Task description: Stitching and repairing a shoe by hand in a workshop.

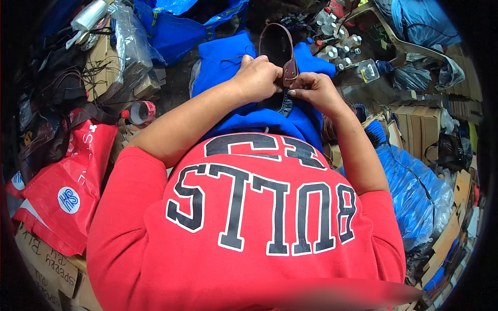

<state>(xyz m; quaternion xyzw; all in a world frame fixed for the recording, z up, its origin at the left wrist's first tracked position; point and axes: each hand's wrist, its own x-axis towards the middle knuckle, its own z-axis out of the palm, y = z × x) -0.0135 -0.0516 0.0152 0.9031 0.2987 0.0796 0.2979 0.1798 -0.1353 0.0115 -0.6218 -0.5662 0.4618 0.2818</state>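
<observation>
Both hands meet over the lap. The left hand [258, 78] and right hand [315, 89] are closed, pinching a brown leather shoe piece [282, 52] resting on blue cloth [270, 122], which steadies the seam close to the body.

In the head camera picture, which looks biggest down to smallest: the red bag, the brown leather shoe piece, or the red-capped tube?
1. Red bag, biggest.
2. Brown leather shoe piece, held by both hands.
3. Red-capped tube, smallest, though only a little smaller.
</observation>
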